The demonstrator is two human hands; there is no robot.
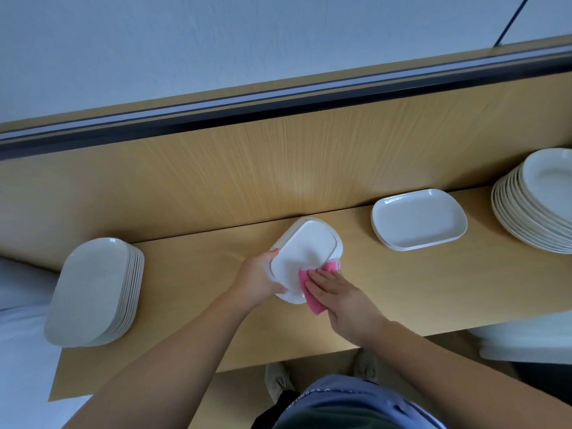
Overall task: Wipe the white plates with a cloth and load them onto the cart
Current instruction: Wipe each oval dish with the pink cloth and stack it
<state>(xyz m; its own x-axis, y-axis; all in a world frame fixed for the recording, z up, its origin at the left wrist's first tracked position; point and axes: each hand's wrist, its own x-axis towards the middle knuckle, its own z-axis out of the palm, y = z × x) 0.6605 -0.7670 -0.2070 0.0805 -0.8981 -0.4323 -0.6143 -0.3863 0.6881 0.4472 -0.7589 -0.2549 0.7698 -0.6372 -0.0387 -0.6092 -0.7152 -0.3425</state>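
Nearest the camera, a blue-grey shirt front (340,400) was cut off by the bottom edge. Two pale shoes (277,379) stood on the floor, partly hidden under the near edge of the light wooden table (402,289).

The left hand (258,280) gripped the left edge of a white rounded-rectangular plate (305,252), thumb on the upper face and fingers hidden beneath. The plate was held tilted above the middle of the table, underside towards the camera. The right hand (337,297) lay flat, fingers straight, pressing a pink cloth (314,303) against the plate's near right corner. Much of the cloth was covered by this hand.

At the near left end of the table stood a tall stack of white rounded-rectangular plates (93,289), tilted in the wide-angle view. Beside it a white surface (21,335) was cut by the left edge, and what it was could not be determined. At the near right a white object (526,339) was likewise cut off and unidentifiable.

Farther right lay a short stack of white rectangular plates (418,219), well apart from the held plate. At the far right stood a tall stack of white oval plates (532,205), clipped by the frame edge.

Behind the table rose a wooden back panel (247,168), topped by a dark rail (278,97), with a pale wall (216,41) beyond.
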